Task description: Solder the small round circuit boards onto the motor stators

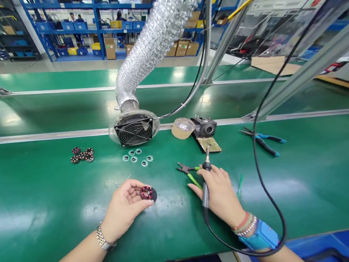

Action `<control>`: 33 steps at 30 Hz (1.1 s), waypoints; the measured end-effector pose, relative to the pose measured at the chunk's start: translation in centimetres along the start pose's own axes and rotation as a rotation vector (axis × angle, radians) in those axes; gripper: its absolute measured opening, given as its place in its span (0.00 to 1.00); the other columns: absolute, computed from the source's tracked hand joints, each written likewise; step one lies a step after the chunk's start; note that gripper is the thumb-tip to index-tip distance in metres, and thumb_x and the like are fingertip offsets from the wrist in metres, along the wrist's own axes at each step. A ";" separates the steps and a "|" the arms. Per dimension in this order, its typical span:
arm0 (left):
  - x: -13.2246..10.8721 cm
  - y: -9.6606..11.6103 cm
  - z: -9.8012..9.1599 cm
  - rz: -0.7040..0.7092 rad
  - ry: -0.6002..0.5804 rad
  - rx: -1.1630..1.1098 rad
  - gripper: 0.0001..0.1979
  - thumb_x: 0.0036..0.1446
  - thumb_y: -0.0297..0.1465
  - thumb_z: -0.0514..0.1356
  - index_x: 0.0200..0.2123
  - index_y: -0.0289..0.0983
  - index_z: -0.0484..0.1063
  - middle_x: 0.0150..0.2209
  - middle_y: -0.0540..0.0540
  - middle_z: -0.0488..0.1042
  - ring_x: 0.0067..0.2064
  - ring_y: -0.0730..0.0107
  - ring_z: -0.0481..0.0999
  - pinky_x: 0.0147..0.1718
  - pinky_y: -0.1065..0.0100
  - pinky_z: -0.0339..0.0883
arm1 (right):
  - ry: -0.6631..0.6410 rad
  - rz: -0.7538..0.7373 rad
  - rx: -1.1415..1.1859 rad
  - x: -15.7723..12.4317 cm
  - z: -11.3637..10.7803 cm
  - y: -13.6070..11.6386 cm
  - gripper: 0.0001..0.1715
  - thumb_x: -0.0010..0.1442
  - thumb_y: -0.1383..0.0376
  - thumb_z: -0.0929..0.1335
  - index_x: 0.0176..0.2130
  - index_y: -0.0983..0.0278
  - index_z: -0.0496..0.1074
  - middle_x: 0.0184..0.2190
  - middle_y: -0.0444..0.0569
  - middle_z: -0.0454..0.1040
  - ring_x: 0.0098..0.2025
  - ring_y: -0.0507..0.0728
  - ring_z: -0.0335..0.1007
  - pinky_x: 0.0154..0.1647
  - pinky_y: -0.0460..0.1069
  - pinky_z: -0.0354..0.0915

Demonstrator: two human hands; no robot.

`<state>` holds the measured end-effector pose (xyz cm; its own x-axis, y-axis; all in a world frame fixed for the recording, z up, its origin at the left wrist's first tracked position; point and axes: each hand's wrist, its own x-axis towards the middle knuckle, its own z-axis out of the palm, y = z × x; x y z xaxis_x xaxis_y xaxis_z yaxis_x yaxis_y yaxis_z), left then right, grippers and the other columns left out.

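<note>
Fingers of the left hand [123, 208] curl inward, palm up, pinching a small round red-and-black coil component [147, 193] at their tips, close over the green bench mat [44, 251]. The right hand [220, 196] is closed around the grip of a soldering iron [205, 192], whose tip points up and away from the person. Its black cord [259, 171] loops past the right wrist. Green-handled side cutters [187, 173] lie just beside the right hand's fingers, and blue-handled pliers [263, 140] lie farther right. Ahead of the hands are several clear rings [136, 157], with a small cluster of similar coil components [81, 154] to their left. Behind them stand a fume extractor fan [134, 129] with silver ducting [160, 32], a tin of brass wool [183, 128], and a soldering iron holder [204, 127] near a tan pad [208, 144]. A blue strap [259, 235] circles the right wrist, a metal watch [102, 237] the left. Beyond the bench, people work near blue shelving [64, 29].
</note>
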<state>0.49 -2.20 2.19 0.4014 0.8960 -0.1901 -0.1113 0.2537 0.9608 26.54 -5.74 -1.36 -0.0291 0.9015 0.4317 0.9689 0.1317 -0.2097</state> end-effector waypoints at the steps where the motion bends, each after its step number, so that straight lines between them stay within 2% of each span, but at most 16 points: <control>1: -0.1 -0.2 0.1 0.023 0.004 0.059 0.14 0.42 0.26 0.66 0.34 0.35 0.67 0.34 0.46 0.74 0.37 0.69 0.74 0.40 0.67 0.68 | 0.025 -0.019 0.124 0.1 -0.3 -1.1 0.17 0.55 0.59 0.66 0.41 0.65 0.62 0.44 0.59 0.67 0.48 0.65 0.61 0.49 0.61 0.59; 3: -0.2 -0.7 0.3 0.091 0.012 0.196 0.14 0.44 0.27 0.65 0.35 0.35 0.66 0.36 0.44 0.74 0.39 0.67 0.75 0.42 0.64 0.68 | -0.022 -0.027 0.418 0.4 -0.9 -4.1 0.18 0.56 0.62 0.66 0.45 0.63 0.59 0.42 0.55 0.68 0.44 0.59 0.66 0.47 0.55 0.63; 5: -0.4 -1.3 0.3 0.195 0.022 0.363 0.12 0.46 0.28 0.62 0.37 0.36 0.67 0.38 0.44 0.74 0.40 0.66 0.75 0.43 0.64 0.69 | -0.059 -0.062 0.640 0.8 -1.1 -7.2 0.20 0.53 0.63 0.68 0.44 0.61 0.59 0.39 0.51 0.69 0.40 0.56 0.68 0.42 0.51 0.66; 7: -0.6 -1.8 0.3 0.303 0.034 0.537 0.11 0.49 0.26 0.60 0.38 0.37 0.67 0.38 0.45 0.74 0.40 0.67 0.75 0.43 0.64 0.69 | -0.062 -0.076 0.774 1.2 -0.7 -9.6 0.21 0.51 0.64 0.70 0.42 0.60 0.60 0.36 0.48 0.69 0.35 0.54 0.68 0.36 0.49 0.67; 9: -0.5 -2.2 0.1 0.363 0.041 0.657 0.11 0.50 0.25 0.57 0.39 0.38 0.66 0.38 0.46 0.74 0.39 0.68 0.75 0.42 0.65 0.70 | -0.078 -0.057 0.827 1.5 -0.1 -10.8 0.19 0.50 0.66 0.70 0.40 0.60 0.60 0.33 0.45 0.68 0.31 0.53 0.68 0.33 0.47 0.67; 12: 0.0 -2.3 -0.4 0.327 0.008 0.730 0.15 0.50 0.28 0.59 0.42 0.38 0.61 0.41 0.44 0.73 0.40 0.67 0.75 0.42 0.64 0.70 | -0.091 -0.053 0.832 2.0 0.6 -10.3 0.18 0.50 0.71 0.69 0.40 0.60 0.60 0.33 0.45 0.67 0.32 0.52 0.68 0.34 0.47 0.67; 16: 1.4 -2.5 -1.1 0.300 -0.026 0.919 0.29 0.41 0.33 0.67 0.45 0.36 0.58 0.45 0.39 0.70 0.47 0.58 0.70 0.47 0.55 0.64 | -0.159 -0.149 0.745 2.6 0.8 -8.4 0.17 0.52 0.72 0.67 0.41 0.61 0.60 0.34 0.47 0.68 0.35 0.54 0.67 0.37 0.48 0.66; 21: 2.2 -2.9 -1.3 0.289 -0.079 0.925 0.23 0.44 0.31 0.65 0.42 0.37 0.59 0.42 0.41 0.71 0.46 0.60 0.70 0.44 0.58 0.65 | -0.298 -0.305 0.656 2.8 1.9 -8.1 0.13 0.54 0.73 0.65 0.40 0.62 0.60 0.33 0.48 0.66 0.35 0.55 0.64 0.36 0.49 0.65; 26: 2.1 -2.8 -1.1 0.231 -0.090 0.892 0.22 0.44 0.32 0.65 0.41 0.37 0.59 0.41 0.42 0.72 0.45 0.60 0.72 0.42 0.60 0.65 | -0.343 -0.343 0.607 2.5 2.9 -8.6 0.09 0.56 0.72 0.64 0.38 0.63 0.61 0.33 0.49 0.65 0.36 0.56 0.63 0.35 0.50 0.65; 29: 2.1 -2.7 -1.1 0.232 -0.087 0.895 0.23 0.44 0.32 0.65 0.41 0.37 0.58 0.41 0.41 0.72 0.45 0.60 0.71 0.43 0.59 0.65 | -0.285 -0.286 0.679 2.8 2.8 -7.9 0.11 0.55 0.69 0.65 0.40 0.62 0.61 0.34 0.48 0.67 0.35 0.55 0.65 0.36 0.49 0.65; 33: 2.3 -2.9 -1.2 0.231 -0.094 0.891 0.25 0.41 0.29 0.66 0.42 0.37 0.57 0.43 0.41 0.72 0.46 0.61 0.70 0.45 0.59 0.64 | -0.033 -0.017 0.646 4.8 3.4 -6.4 0.08 0.56 0.70 0.64 0.37 0.61 0.60 0.31 0.46 0.69 0.31 0.52 0.67 0.34 0.47 0.65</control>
<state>0.59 -0.46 -1.27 0.5326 0.8463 0.0056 0.5271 -0.3368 0.7802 19.39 -0.85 -0.97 -0.0608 0.9078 0.4150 0.6251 0.3587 -0.6932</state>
